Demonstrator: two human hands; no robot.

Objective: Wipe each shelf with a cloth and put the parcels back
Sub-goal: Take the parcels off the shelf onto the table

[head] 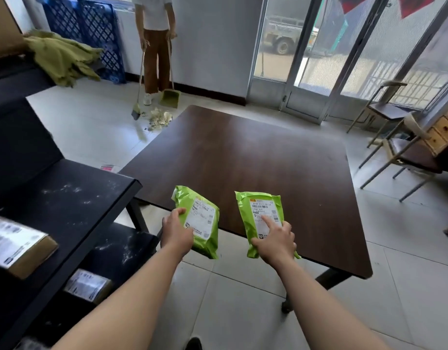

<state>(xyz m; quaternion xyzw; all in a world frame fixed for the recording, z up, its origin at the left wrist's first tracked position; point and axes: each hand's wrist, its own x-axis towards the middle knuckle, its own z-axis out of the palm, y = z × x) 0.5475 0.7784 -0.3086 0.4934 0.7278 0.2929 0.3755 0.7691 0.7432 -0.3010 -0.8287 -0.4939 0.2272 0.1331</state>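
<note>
We note the left hand (pixel 177 233) grasping one green mailer bag (pixel 201 221) by its near edge, and the right hand (pixel 275 239) grasping a second green mailer bag (pixel 264 219), forefinger laid flat on its label. Both bags sit over the near edge of the brown table (pixel 255 160), their near ends overhanging it; we cannot tell whether they rest on the top or are held just clear.

Left of the left hand stands the black shelf unit (pixel 66 198), its top dusty with pale smears — wiping is not yet done there, by our judgement. A cardboard parcel (pixel 18 246) lies on that shelf, another boxed parcel (pixel 88 286) on the level below.

Risks:
- The bags are slick film; let go where they overhang, either could slide to the floor.
- No cloth is in either hand. A green-yellow cloth (pixel 61 56) lies well beyond the left hand — returning bags before wiping would trap dust beneath them.
</note>
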